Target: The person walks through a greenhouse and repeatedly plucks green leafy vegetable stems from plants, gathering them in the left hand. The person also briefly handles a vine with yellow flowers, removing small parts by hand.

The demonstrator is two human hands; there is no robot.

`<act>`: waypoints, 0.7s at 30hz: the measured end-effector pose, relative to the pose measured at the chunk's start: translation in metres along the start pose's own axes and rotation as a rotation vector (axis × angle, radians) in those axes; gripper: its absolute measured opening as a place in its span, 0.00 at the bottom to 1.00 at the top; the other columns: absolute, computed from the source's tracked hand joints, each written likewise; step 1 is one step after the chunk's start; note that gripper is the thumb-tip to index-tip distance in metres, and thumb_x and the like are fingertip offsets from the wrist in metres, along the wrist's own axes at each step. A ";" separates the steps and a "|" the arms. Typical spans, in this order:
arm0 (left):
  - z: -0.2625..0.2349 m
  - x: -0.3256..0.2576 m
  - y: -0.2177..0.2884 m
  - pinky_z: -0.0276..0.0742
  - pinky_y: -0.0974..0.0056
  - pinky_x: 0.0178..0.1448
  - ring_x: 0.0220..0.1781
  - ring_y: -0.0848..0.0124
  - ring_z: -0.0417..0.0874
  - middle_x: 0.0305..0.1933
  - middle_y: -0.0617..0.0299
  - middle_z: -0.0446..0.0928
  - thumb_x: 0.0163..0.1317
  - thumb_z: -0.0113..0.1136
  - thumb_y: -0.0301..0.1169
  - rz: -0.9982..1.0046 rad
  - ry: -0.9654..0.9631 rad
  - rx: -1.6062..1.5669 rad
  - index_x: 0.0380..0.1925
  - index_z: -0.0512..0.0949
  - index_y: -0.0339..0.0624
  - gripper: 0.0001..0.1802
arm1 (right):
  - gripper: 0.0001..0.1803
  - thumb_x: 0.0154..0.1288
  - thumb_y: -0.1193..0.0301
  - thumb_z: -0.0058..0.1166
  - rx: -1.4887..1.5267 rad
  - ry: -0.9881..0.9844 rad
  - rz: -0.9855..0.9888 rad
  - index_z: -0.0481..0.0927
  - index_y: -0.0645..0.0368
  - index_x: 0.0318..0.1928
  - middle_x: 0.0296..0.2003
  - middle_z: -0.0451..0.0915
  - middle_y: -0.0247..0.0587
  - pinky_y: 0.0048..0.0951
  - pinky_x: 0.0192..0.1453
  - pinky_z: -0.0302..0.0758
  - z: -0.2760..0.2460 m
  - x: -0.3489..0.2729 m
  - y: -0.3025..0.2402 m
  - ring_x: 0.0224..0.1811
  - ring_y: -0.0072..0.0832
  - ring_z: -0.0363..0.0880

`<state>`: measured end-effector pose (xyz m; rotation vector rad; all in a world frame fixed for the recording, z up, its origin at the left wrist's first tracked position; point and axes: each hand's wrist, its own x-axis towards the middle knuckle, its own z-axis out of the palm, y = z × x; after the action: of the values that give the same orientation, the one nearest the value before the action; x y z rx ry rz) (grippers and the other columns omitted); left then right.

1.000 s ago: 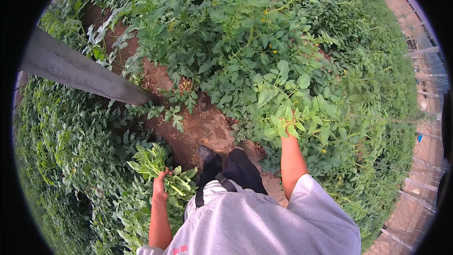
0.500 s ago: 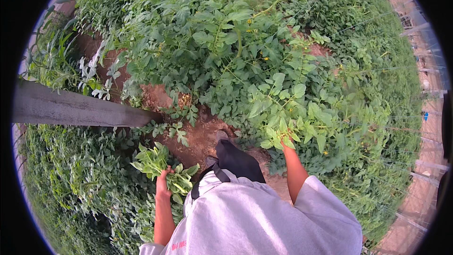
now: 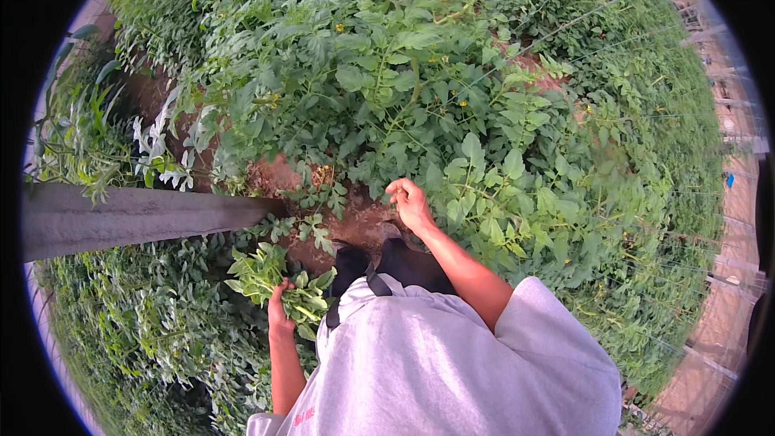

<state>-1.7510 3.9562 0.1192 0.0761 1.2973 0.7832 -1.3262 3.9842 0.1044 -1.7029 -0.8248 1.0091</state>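
A bunch of picked green leafy shoots (image 3: 260, 273) is gripped in my left hand (image 3: 280, 307), low beside my left hip, with leaves spilling out on both sides of the fist. My right hand (image 3: 411, 205) hangs in front of me above the soil path, its fingers curled in toward the thumb. Whether anything small lies inside those fingers is hidden. Just right of that hand grow tomato plants (image 3: 484, 186) with light green tips and small yellow flowers.
A grey post (image 3: 153, 211) slants in from the left. Dense foliage (image 3: 137, 307) grows below it. Thin support strings (image 3: 597, 10) cross the plants at upper right. My dark shoe (image 3: 391, 231) stands on brown soil (image 3: 355, 222), and a paved strip (image 3: 710, 307) runs along the right.
My right hand has moved left, away from the light green shoot tips, and now hangs over the path with curled fingers. The left hand keeps its hold on the leafy bunch.
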 end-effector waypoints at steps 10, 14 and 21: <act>-0.042 0.023 0.062 0.79 0.62 0.47 0.37 0.68 0.80 0.33 0.65 0.79 0.63 0.63 0.32 0.025 0.030 -0.007 0.44 0.80 0.43 0.11 | 0.14 0.72 0.75 0.43 0.112 0.856 0.012 0.73 0.60 0.55 0.46 0.81 0.46 0.40 0.53 0.74 -0.037 0.237 -0.094 0.47 0.39 0.80; -0.053 0.015 0.067 0.78 0.63 0.47 0.37 0.70 0.80 0.33 0.67 0.79 0.63 0.63 0.33 0.050 0.114 0.021 0.41 0.81 0.45 0.08 | 0.16 0.68 0.71 0.51 -0.127 0.956 0.152 0.75 0.54 0.56 0.50 0.79 0.50 0.48 0.55 0.74 -0.065 0.286 -0.084 0.50 0.48 0.79; -0.041 0.009 0.068 0.78 0.59 0.51 0.41 0.68 0.80 0.37 0.67 0.80 0.63 0.63 0.36 0.063 0.213 0.027 0.46 0.80 0.45 0.13 | 0.15 0.64 0.69 0.59 -0.369 0.825 0.309 0.80 0.50 0.52 0.54 0.71 0.48 0.48 0.53 0.76 -0.078 0.292 -0.085 0.50 0.50 0.78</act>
<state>-1.8189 3.9969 0.1315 0.0563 1.5134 0.8447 -1.1366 4.2338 0.1260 -2.3533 -0.2040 0.2593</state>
